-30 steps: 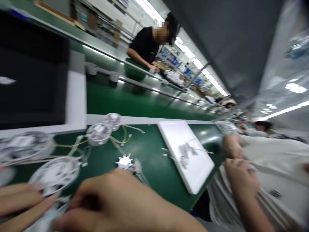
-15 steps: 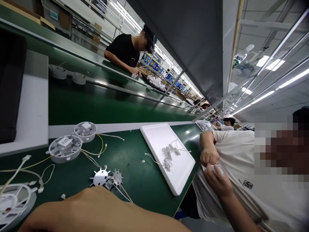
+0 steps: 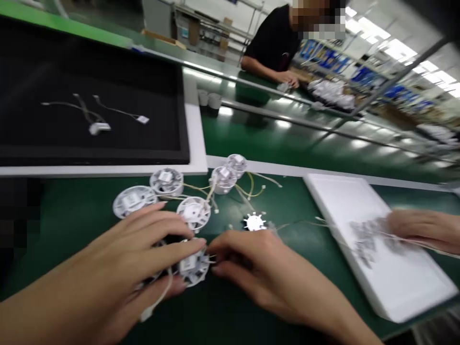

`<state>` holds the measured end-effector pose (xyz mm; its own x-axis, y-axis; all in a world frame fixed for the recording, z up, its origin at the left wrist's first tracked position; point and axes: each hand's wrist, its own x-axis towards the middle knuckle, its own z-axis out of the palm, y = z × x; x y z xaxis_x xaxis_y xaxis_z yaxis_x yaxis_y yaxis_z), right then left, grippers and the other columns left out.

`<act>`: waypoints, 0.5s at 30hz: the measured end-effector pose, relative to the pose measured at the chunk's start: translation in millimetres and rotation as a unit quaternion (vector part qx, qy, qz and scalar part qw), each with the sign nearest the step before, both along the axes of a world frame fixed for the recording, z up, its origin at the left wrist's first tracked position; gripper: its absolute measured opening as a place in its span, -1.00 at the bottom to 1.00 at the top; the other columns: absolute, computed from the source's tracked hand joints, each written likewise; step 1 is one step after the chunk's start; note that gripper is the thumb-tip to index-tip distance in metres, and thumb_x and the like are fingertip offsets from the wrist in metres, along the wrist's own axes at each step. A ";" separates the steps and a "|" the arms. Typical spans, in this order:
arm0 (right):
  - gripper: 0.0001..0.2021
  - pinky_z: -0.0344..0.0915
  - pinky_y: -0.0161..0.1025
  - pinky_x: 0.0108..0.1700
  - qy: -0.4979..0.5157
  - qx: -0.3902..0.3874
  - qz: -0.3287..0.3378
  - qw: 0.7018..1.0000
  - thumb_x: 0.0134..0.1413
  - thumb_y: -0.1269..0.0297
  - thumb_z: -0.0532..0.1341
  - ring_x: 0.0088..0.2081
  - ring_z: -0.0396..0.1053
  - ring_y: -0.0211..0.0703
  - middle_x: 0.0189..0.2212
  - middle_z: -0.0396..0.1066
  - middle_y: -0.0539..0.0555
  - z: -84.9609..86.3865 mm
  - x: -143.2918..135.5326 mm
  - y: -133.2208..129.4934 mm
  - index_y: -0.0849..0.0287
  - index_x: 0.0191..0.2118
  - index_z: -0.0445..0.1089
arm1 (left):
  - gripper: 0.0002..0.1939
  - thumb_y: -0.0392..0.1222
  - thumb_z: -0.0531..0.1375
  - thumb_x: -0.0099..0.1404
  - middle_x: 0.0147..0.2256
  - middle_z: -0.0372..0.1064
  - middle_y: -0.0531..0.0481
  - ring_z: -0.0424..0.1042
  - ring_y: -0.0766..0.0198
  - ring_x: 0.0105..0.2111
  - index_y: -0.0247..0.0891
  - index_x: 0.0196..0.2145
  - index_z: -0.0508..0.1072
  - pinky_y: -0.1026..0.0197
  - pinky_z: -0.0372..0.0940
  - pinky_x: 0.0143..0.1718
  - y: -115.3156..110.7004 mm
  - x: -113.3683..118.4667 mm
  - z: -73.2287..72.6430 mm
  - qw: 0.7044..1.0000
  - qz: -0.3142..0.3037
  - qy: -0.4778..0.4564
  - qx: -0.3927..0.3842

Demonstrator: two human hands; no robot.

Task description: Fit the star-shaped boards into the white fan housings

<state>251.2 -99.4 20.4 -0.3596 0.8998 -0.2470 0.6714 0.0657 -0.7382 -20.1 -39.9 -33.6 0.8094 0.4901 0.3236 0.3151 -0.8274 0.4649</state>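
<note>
Both hands now in view — left hand and right hand pinching round module

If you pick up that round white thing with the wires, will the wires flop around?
Probably yes. The thin wires on the nearby round white discs lie in loose curves, so they look floppy. The disc between the left hand and right hand looks like thin plastic, likely light and stiff.

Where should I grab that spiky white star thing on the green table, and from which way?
Best guess: pinch the spiky white star piece by its round middle body, coming straight down from above. It lies flat on the green table, so its thin spikes stick out sideways and look awkward to grip. Thin wires trail off its right side.
</note>
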 end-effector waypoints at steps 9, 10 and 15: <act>-0.77 0.32 -0.21 -0.26 -0.070 0.109 0.065 0.989 0.47 0.49 0.14 -0.31 0.48 -0.18 -0.24 0.50 -0.01 -10.9 5.2 -6.7 0.10 -0.08 0.54 | -0.52 -0.37 0.17 0.49 0.13 0.42 0.09 0.33 0.13 0.21 0.11 0.24 0.37 0.12 0.33 0.23 -0.1 10.7 21.9 0.995 -0.013 0.043 -0.090; -0.78 0.32 -0.21 -0.26 -0.068 0.114 0.070 0.989 0.48 0.48 0.15 -0.31 0.47 -0.18 -0.25 0.50 -0.02 -11.3 4.9 -6.9 0.11 -0.09 0.53 | -0.50 -0.38 0.14 0.50 0.15 0.41 0.10 0.32 0.15 0.22 0.12 0.26 0.36 0.14 0.33 0.25 -0.1 9.0 22.6 0.994 -0.017 0.049 -0.093; -0.81 0.32 -0.20 -0.29 -0.055 0.142 0.079 0.985 0.47 0.46 0.17 -0.33 0.45 -0.18 -0.28 0.49 -0.01 -12.3 2.3 -6.8 0.14 -0.13 0.53 | -0.46 -0.25 0.12 0.55 0.32 0.32 0.15 0.25 0.23 0.37 0.13 0.38 0.21 0.21 0.27 0.39 -1.9 2.1 24.1 0.993 -0.024 0.070 -0.096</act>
